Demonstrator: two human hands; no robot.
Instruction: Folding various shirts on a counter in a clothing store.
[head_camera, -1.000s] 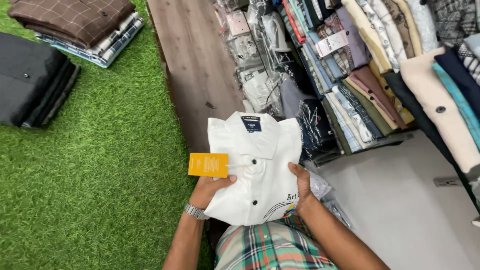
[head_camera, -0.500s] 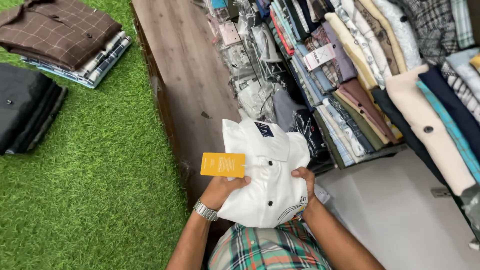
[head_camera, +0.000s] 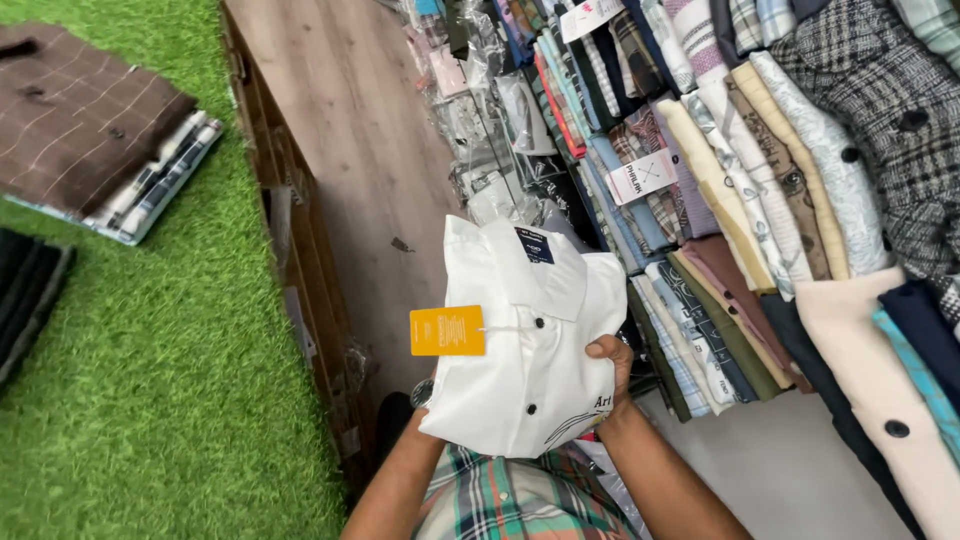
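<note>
While facing the shelf of folded shirts (head_camera: 720, 200), I am gripping the white shirt (head_camera: 530, 350) flat, right hand (head_camera: 610, 365) fingers clenched on its edge, left hand (head_camera: 425, 400) beneath it, grip hidden, yellow tag (head_camera: 447, 331) dangling readable.

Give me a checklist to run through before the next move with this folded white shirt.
1. Right hand grips the white shirt at its side edge: ok.
2. Left hand supports the shirt from beneath: cannot tell, it is hidden behind the fabric.
3. Shirt folded, collar up: ok.
4. Yellow tag hangs free of the fingers: ok.
5. Wooden ledge ahead bare where visible: ok.
6. Shirt clear of the stacked shirts on the rack: ok.
</note>
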